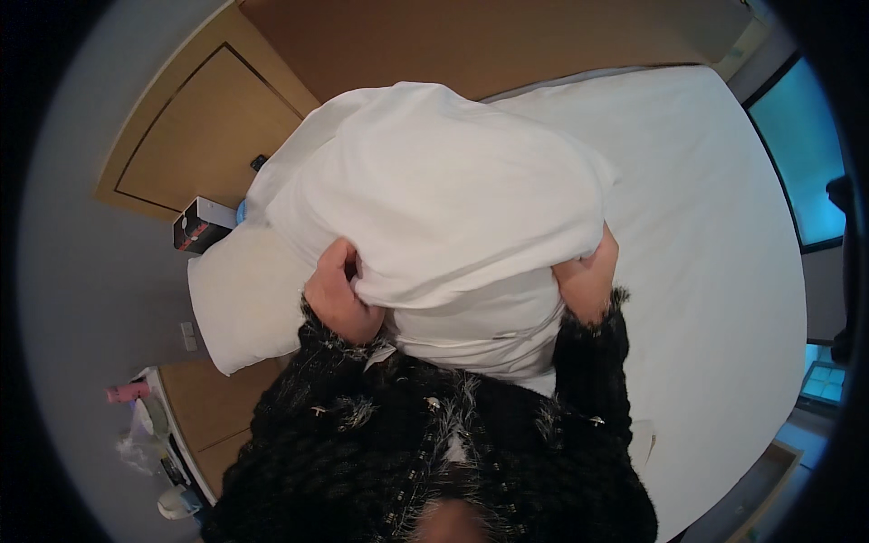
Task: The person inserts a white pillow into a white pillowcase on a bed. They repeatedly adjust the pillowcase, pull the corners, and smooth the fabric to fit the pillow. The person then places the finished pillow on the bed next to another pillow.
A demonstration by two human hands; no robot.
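A large piece of white bedding [448, 183], bunched and bulging, is held up in front of my chest. My left hand [345, 292] grips its near edge on the left, fingers curled into the cloth. On the right, my right hand [588, 275] holds the same edge, its fingertips hidden under the fabric. More white folds hang between my hands and my black knit jacket. A white pillow [251, 292] lies beside the bedding at the left. Under everything spreads the bed's white sheet [706, 258].
A wooden headboard panel [210, 129] and a dark box [204, 224] stand at the upper left. At the lower left, a bedside cabinet [220, 400] has a pink bottle [127, 392] near it. A brown panel [475, 41] borders the bed's far side.
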